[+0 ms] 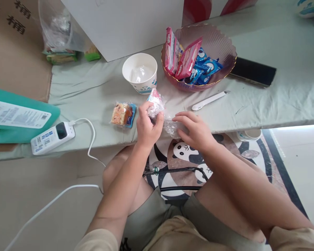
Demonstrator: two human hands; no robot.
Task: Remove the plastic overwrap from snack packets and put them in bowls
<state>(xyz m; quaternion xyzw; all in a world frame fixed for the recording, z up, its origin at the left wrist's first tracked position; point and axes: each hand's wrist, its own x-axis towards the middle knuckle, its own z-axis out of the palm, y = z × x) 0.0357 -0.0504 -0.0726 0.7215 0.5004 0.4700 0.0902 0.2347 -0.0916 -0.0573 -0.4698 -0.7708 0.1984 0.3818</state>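
My left hand (148, 126) is closed around a small snack bundle (155, 99) in clear plastic wrap, with some red and blue printing showing through. From it a crumpled tail of plastic wrap (170, 127) stretches to the right. The curled fingers of my right hand (195, 129) grip the end of that tail; its thumb is partly hidden. Left of my hands lies another wrapped snack bundle (123, 114), with a biscuit-coloured pack and a blue one. A white paper cup (141, 75) stands just behind, some clear plastic inside it.
A pink glass bowl (226, 42) holds pink and blue snack packets. A white utility knife (210, 100) and a black phone (253, 71) lie to the right. At left are a power strip (53, 138), a green jug (49, 106) and a cardboard box (18, 66). A white box (136, 24) stands behind.
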